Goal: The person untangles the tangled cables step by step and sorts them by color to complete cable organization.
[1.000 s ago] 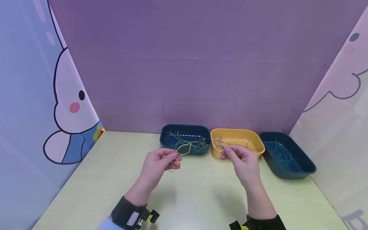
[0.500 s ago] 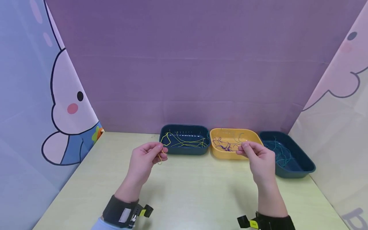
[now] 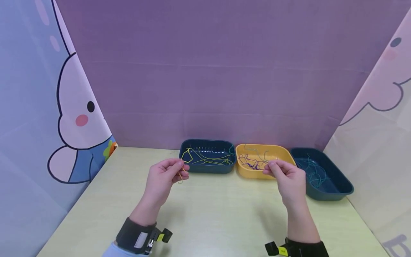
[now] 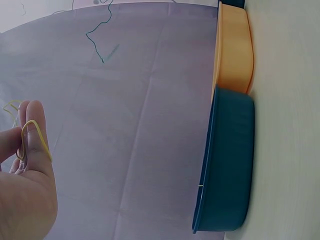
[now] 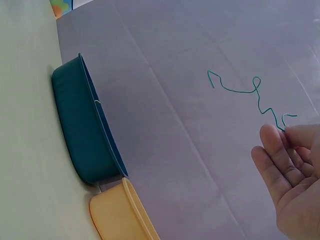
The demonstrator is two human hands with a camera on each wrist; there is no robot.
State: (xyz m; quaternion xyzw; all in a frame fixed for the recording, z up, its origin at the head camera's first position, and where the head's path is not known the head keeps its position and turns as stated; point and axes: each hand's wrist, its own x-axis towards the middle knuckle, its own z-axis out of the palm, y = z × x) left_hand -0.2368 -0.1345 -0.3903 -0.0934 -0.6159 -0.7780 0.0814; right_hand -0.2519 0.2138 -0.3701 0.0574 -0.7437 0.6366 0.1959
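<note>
Between thumb and fingers, my left hand (image 3: 162,180) pinches a yellow string (image 4: 44,142), which loops over a finger in the left wrist view. My right hand (image 3: 289,182) holds the end of a thin green string (image 5: 240,91); its kinked length stands out in the right wrist view. Ahead of the left hand is a dark blue tray (image 3: 207,169) with yellow strings (image 3: 212,158) in it. Purple strings (image 3: 251,164) lie in the yellow tray (image 3: 252,174), beside the right fingertips. Both hands are raised above the table, apart from each other.
A second dark blue tray (image 3: 330,196), holding green strings (image 3: 316,175), stands at the right, angled. The trays line the back of the pale table (image 3: 221,214). A purple cloth (image 3: 205,78) rises behind them, with printed cloths at both sides.
The hands have drawn apart, left hand leftward and right hand rightward. The green string has come away from the yellow ones. Over the last half second both hands stay nearly still.
</note>
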